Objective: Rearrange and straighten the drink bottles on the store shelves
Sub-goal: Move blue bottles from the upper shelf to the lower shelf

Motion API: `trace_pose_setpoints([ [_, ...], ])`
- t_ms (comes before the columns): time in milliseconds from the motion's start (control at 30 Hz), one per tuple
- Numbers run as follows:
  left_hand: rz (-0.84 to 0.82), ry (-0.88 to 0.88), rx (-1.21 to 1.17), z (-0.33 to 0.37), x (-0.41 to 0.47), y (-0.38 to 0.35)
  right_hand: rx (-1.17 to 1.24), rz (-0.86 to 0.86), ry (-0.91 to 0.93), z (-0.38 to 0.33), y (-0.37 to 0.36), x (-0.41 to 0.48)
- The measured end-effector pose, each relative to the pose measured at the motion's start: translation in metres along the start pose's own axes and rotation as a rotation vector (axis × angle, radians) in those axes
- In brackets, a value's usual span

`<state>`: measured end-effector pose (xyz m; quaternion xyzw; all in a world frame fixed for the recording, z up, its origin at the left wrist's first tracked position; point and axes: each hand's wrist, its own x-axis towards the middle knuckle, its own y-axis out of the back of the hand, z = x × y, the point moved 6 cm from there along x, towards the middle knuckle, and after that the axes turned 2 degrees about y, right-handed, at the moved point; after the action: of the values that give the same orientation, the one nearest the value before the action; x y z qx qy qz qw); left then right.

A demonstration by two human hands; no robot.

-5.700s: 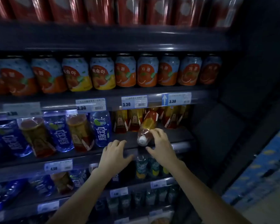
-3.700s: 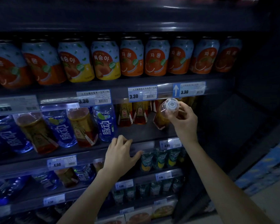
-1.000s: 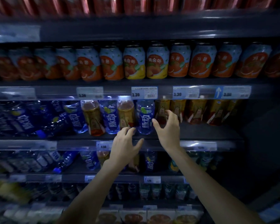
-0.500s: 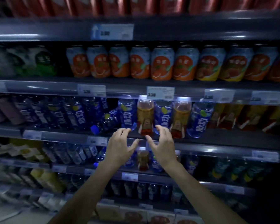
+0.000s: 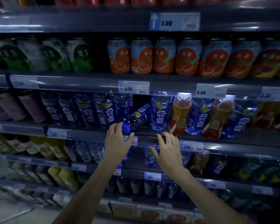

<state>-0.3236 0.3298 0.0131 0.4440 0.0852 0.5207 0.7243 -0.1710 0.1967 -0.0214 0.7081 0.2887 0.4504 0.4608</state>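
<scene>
One blue bottle (image 5: pixel 137 117) lies tipped over on the shelf (image 5: pixel 90 135), cap toward the front edge, body angled up & back to the right, leaning vs the upright blue bottle (image 5: pixel 159 113) behind it. Left hand (image 5: pixel 118 145) is right at the cap: fingertips spread, index & middle just touching or nearly touching the blue cap, can't tell which. Nothing gripped, hand loosely open. Right hand (image 5: pixel 167 150) is beside it, to the right & slightly lower, fingers fanned, empty, hovering at the shelf lip in front of the amber tea bottle (image 5: pixel 180 117). Beyond the right hand, blue & amber bottles alternate, all upright. Left of the left hand, a tight row of upright blue bottles (image 5: pixel 87 110). Above both hands, next shelf up: orange cans (image 5: pixel 165 56) w/ green cans (image 5: pixel 53 54) farther left. Price tags (image 5: pixel 133 87) along shelf fronts. Below the hands, more bottles on lower shelves, dim & blurry.
</scene>
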Motion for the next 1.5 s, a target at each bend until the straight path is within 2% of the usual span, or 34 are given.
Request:
trace_pose_setpoints([
  [233, -0.032, 0.055, -0.178, -0.010, 0.011, -0.015, -0.045, -0.010, -0.041, 0.010, -0.001, 0.001],
  [933, 0.152, 0.172, -0.522, -0.024, 0.002, -0.013, -0.063, -0.011, -0.047, 0.007, 0.002, 0.000],
  [1167, 0.260, 0.157, -0.638, -0.010, -0.006, 0.012, -0.051, 0.016, -0.076, 0.007, 0.003, -0.001],
  [1300, 0.298, 0.104, -0.618, -0.001, -0.005, 0.023, -0.050, 0.016, -0.085, 0.007, 0.002, -0.001],
  [1500, 0.377, 0.049, -0.719, 0.021, 0.004, 0.044, -0.052, 0.020, -0.082, 0.007, 0.001, -0.001],
])
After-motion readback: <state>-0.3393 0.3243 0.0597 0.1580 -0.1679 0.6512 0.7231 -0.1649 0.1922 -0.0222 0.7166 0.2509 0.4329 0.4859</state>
